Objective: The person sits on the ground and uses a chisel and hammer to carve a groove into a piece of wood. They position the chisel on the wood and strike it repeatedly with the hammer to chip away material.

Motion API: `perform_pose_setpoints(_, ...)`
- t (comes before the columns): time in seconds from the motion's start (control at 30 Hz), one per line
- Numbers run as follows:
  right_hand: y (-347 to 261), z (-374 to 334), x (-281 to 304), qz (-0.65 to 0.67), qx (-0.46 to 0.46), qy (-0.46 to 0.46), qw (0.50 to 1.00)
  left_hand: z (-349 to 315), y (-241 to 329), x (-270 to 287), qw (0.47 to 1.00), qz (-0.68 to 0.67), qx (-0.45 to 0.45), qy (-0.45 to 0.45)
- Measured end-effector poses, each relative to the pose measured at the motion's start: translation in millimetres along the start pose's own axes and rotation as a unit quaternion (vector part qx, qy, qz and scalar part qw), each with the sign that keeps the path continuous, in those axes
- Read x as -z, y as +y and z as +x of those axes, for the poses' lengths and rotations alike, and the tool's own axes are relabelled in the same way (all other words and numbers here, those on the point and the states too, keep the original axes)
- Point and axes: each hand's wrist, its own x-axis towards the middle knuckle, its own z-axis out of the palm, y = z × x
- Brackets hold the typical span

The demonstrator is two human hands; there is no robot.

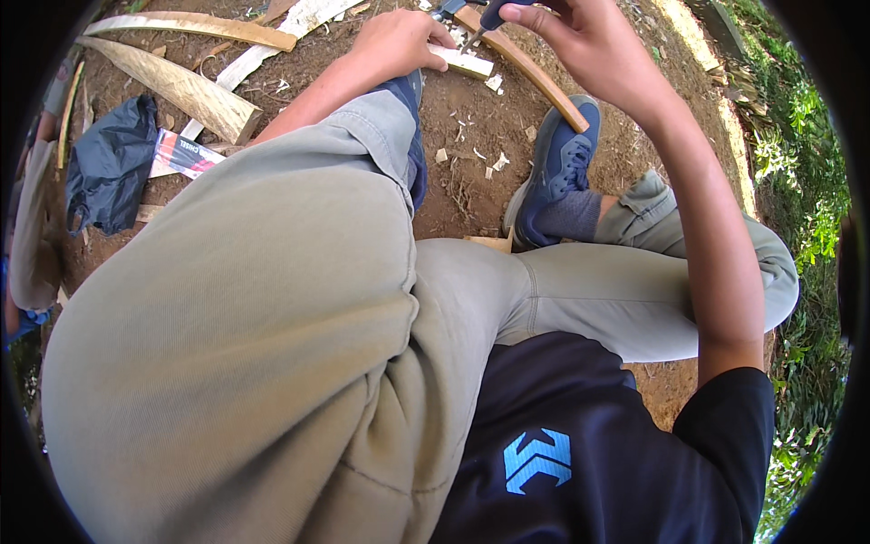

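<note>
At the top centre of the frame, a pale wood strip [464, 62] is pressed down by the left hand [399, 41], its fingers curled over one end. Just right of it, a dark-handled knife [489, 16] is pinched by the closed fingers of the right hand [594, 41]. A curved brown stick [530, 72] is seen crossing the dirt ground [462, 172] toward a blue shoe [557, 168].

Left hand [399, 41] curled palm-down, right hand [589, 41] raised, fingers pinched.

Khaki trousers [254, 344]; black short-sleeved shirt [580, 453]; blue shoes [557, 168]
</note>
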Motion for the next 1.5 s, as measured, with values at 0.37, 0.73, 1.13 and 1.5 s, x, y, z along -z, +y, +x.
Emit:
perform_pose_setpoints(0.37, 3.9, 12.5, 6.7, -0.064, 0.043, -0.018, 0.997, 7.9, -9.4, 36.2, 0.963, -0.253, -0.095, 0.020)
perform_pose_setpoints(0.73, 31.1, 33.8, 20.3, 0.035, -0.015, 0.036, 0.999, 32.7, 8.8, 50.4, 0.850, -0.507, -0.124, 0.073)
perform_pose_setpoints(1.13, 17.5, 25.3, 13.1, -0.058, -0.051, 0.011, 0.997, 6.0, 62.7, 49.4, 0.851, -0.459, -0.155, 0.204)
perform_pose_setpoints(1.5, 128.7, 4.3, 18.5, -0.032, -0.109, 0.096, 0.989, 29.2, 62.6, 29.6, 0.848, -0.501, -0.092, 0.144)
